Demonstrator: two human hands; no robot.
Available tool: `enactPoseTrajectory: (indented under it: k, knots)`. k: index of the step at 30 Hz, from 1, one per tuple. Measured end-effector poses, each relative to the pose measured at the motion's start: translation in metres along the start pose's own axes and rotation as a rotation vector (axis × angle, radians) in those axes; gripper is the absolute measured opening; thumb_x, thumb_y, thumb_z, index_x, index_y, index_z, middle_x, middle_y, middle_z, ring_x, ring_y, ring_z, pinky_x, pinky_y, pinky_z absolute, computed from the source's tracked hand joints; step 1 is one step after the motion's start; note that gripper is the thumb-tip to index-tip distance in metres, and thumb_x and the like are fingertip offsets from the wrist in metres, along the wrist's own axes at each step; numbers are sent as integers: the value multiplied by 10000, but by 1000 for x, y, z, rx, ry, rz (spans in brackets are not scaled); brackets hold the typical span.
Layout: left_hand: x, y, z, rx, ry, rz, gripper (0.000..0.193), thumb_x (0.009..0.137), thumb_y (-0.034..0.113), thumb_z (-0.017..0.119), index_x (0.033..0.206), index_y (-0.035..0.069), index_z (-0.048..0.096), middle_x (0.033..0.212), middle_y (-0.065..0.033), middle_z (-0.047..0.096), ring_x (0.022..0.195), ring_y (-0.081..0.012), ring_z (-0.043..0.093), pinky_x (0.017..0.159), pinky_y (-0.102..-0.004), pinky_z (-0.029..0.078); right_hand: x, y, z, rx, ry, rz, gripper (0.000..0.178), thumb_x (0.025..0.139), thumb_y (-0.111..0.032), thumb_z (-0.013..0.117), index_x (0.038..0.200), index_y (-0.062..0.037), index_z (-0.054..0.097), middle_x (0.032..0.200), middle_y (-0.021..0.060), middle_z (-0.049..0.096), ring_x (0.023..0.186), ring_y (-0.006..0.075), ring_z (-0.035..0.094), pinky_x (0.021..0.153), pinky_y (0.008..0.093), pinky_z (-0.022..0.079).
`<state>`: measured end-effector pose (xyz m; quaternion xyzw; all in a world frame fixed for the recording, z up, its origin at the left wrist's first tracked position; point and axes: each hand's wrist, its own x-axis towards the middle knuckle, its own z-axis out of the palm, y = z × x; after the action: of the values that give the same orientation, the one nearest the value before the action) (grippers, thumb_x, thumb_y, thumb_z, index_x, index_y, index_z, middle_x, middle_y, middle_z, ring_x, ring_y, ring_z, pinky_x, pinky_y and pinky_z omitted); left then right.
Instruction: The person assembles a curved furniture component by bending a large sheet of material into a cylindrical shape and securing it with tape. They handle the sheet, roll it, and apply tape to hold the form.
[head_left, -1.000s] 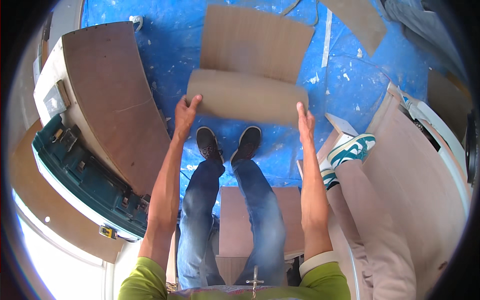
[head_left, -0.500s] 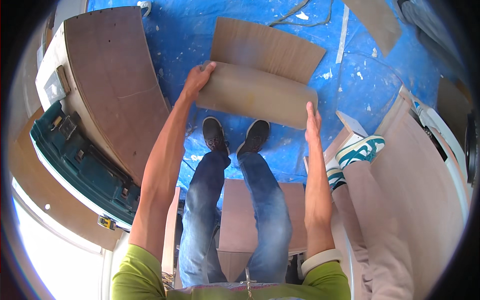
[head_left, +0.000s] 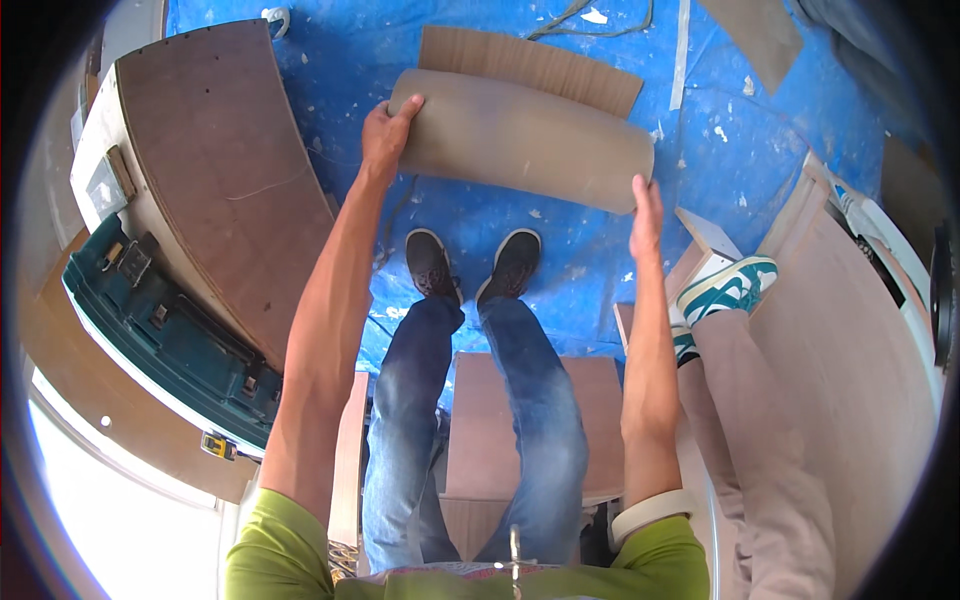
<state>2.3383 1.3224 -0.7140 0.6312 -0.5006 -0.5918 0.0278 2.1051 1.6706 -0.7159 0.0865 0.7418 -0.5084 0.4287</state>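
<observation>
A curled brown sheet (head_left: 525,140), plain-faced and like thin veneer or laminate, hangs between my two hands above the floor. At its left end my left hand (head_left: 388,135) is closed, with the thumb over the front face and the fingers hidden behind. My right hand (head_left: 646,217) grips the lower right corner, thumb side toward the sheet. Beyond it lies a wood-grained sheet (head_left: 540,70) on the blue tarp (head_left: 580,250), partly hidden by the one I hold.
A large curved plywood panel (head_left: 215,150) stands at the left, beside a dark green tool case (head_left: 160,320) and a yellow tape measure (head_left: 218,446). At the right are another person's sneaker (head_left: 728,288) and legs, near a small board piece (head_left: 705,240).
Both hands have moved the curled sheet away from me, up in the view, and a little right. It now covers more of the wood-grained sheet behind it.
</observation>
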Motion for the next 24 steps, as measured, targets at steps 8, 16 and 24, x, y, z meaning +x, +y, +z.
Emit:
enactPoseTrajectory:
  k: [8, 16, 24]
  knots:
    - [-14, 23, 8, 159, 69, 225, 574, 850, 393, 712, 1155, -83, 609, 994, -188, 695, 871, -241, 685, 775, -358, 537, 20, -51, 28, -89, 64, 13, 756, 969, -515, 552, 1428, 73, 428, 1483, 178, 453, 1376, 260, 408, 1139, 337, 291]
    - [37, 29, 12, 66, 67, 121, 549, 844, 379, 721, 1152, -67, 632, 1026, -179, 702, 881, -239, 689, 792, -353, 541, 20, -35, 12, -19, 35, 15, 727, 922, -544, 610, 1427, -41, 463, 1420, 92, 497, 1335, 208, 408, 1096, 360, 313]
    - [52, 51, 23, 249, 153, 154, 617, 823, 437, 722, 1143, -83, 632, 1028, -204, 703, 916, -273, 693, 811, -373, 536, 26, -26, 12, -311, 26, 98, 615, 939, -464, 640, 1332, 1, 548, 1283, 58, 592, 1185, 157, 512, 1023, 285, 375]
